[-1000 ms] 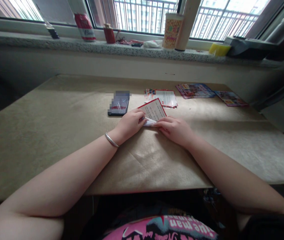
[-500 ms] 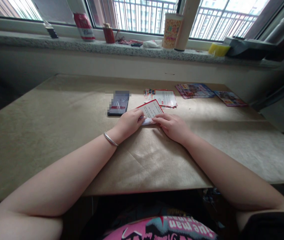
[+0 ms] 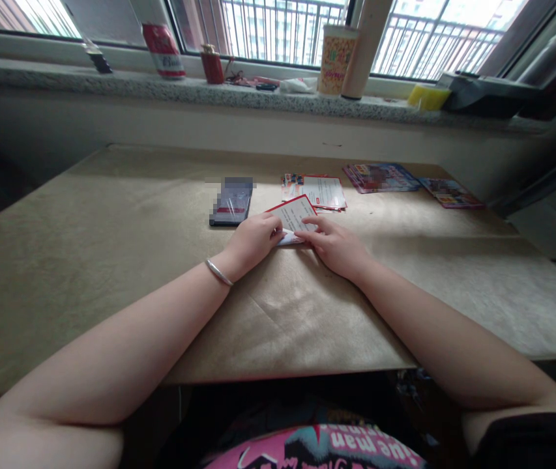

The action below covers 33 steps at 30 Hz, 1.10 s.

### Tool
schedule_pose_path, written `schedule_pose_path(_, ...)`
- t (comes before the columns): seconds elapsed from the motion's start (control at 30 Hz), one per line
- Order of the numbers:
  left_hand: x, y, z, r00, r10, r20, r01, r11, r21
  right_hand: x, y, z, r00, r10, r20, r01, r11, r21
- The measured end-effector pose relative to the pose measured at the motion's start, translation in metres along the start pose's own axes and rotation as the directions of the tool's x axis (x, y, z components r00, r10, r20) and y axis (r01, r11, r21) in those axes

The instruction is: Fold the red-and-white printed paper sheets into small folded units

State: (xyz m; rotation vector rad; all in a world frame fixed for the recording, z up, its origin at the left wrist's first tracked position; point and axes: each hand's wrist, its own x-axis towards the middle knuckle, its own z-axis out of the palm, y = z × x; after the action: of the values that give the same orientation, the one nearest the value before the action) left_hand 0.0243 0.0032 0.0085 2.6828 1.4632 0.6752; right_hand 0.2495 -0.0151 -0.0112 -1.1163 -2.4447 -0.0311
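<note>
A white card with a red border and printed lines (image 3: pixel 293 215) lies tilted on the table between my hands. Its near edge is turned up into a pale flap (image 3: pixel 289 238). My left hand (image 3: pixel 254 238), a silver bangle at its wrist, is closed on the left side of the flap, with the fingers curled. My right hand (image 3: pixel 335 245) is closed on the flap's right side, the thumb low and the index finger resting over the printed face. Parts of the card are hidden under the fingers of both hands.
Left of the card lies a dark phone (image 3: pixel 233 200). Behind it is a stack of printed cards (image 3: pixel 324 191). Colourful booklets (image 3: pixel 384 178) and another one (image 3: pixel 451 193) lie at the back right. A can (image 3: pixel 163 52) and a patterned cup (image 3: pixel 336 60) stand on the sill.
My right hand's index finger has lifted and shifted slightly over the card. My left fingers have moved a little along the flap. The card stays nearly in place.
</note>
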Motion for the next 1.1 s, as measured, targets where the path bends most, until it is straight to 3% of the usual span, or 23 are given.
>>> schedule_pose_path(0.37, 0.0, -0.004, 0.005, 0.997, -0.071, -0.03, 0.068, 0.994, -0.085, 0.002, 0.001, -0.001, 1.0, 0.016, 0.02, -0.016, 1.0, 0.011)
schedule_pose_path(0.53, -0.005, -0.005, 0.003, 0.972, 0.227, -0.056, -0.23, 0.972, -0.052, 0.004, 0.005, -0.001, 0.999, -0.014, 0.033, 0.014, 1.0, 0.011)
schedule_pose_path(0.63, -0.01, -0.003, -0.001, 0.943, 0.334, 0.005, -0.333, 0.943, -0.021, 0.003, 0.007, 0.0, 0.999, -0.026, 0.04, 0.026, 1.0, -0.014)
schedule_pose_path(1.1, -0.012, 0.0, -0.001, 0.958, 0.273, 0.086, -0.281, 0.955, 0.092, -0.002, 0.001, -0.009, 0.998, 0.05, 0.039, -0.048, 0.998, -0.037)
